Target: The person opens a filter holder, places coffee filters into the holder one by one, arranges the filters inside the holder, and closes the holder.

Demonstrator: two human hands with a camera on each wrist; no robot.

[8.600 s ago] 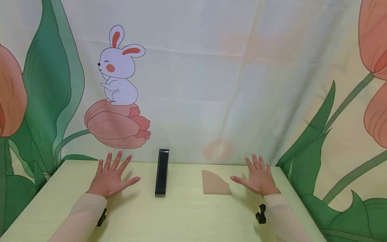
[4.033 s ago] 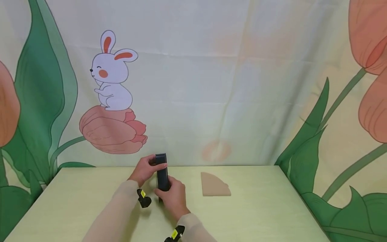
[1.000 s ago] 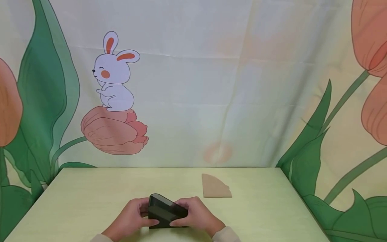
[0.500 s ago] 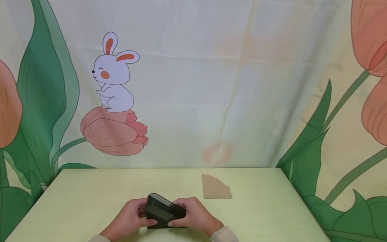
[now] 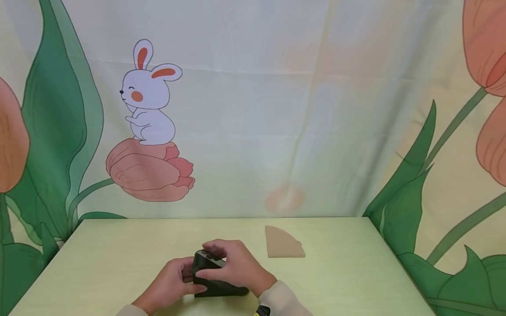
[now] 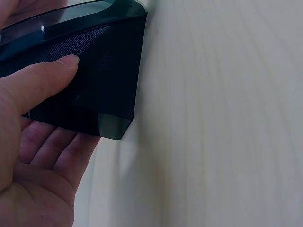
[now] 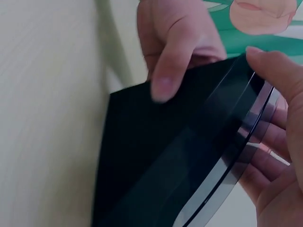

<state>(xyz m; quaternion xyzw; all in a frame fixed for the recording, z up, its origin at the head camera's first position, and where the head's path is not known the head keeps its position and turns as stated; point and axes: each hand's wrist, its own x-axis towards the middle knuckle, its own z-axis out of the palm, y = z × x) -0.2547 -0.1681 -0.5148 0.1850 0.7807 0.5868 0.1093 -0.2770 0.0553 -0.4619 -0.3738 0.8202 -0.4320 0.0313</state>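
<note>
A dark wedge-shaped plastic box with a clear smoky top stands on edge near the table's front, its tall end to the left. My left hand grips that tall end, the thumb flat on the near face and the fingers behind. From above, my right hand holds the sloping clear top, thumb on the near side. In the right wrist view, its fingers show through the clear part of the box. The left wrist view has the box close up, with a ribbed-looking near face. Its inside cannot be made out.
A tan quarter-circle piece with a small bump on its curved edge lies flat toward the back right. The pale yellow table meets a printed cloth backdrop with a rabbit and tulips.
The box was gripped and brought from the back of the table to the front, turned sideways. In the last half second my right hand moved from its right end up onto its top.
</note>
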